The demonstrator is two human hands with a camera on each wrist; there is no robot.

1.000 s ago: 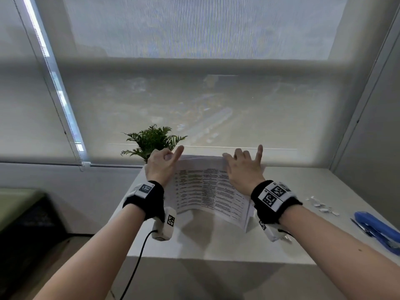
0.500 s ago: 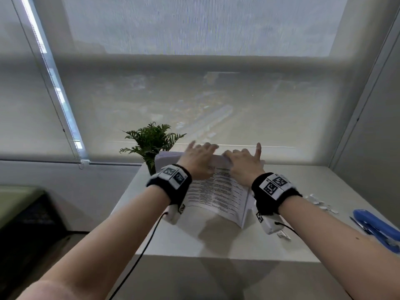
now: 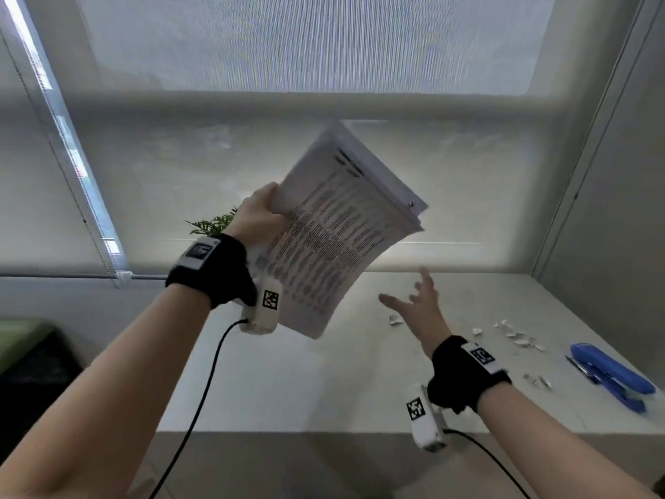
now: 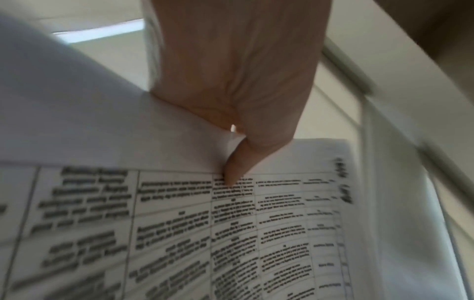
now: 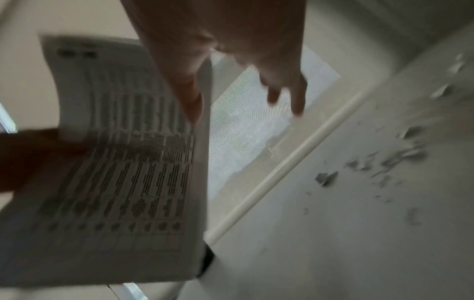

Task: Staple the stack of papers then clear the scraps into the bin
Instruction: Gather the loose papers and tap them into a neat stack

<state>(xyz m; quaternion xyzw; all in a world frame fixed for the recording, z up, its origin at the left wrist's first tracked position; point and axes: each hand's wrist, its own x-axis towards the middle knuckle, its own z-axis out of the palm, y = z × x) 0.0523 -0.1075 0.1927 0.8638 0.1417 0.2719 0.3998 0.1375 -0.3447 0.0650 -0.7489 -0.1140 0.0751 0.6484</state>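
My left hand (image 3: 257, 214) grips the stack of printed papers (image 3: 334, 232) by its left edge and holds it tilted in the air above the white table (image 3: 295, 383). In the left wrist view the thumb (image 4: 232, 174) presses on the printed page (image 4: 179, 233). A small dark dot, perhaps a staple (image 3: 411, 203), shows near the stack's upper right corner. My right hand (image 3: 417, 304) hovers open over the table, fingers spread, holding nothing. White paper scraps (image 3: 514, 336) lie to its right, blurred scraps (image 5: 384, 160) in the right wrist view. The blue stapler (image 3: 611, 376) lies at the table's right edge.
A small green plant (image 3: 216, 223) stands at the table's back left, behind my left hand. A dark bin with a green lid (image 3: 25, 354) sits on the floor to the left. A window blind (image 3: 288, 174) rises behind; a grey wall (image 3: 611, 210) closes the right.
The papers were pressed to the table under both hands. Now my left hand has lifted them into the air, and my right hand has let go and dropped toward the scraps.
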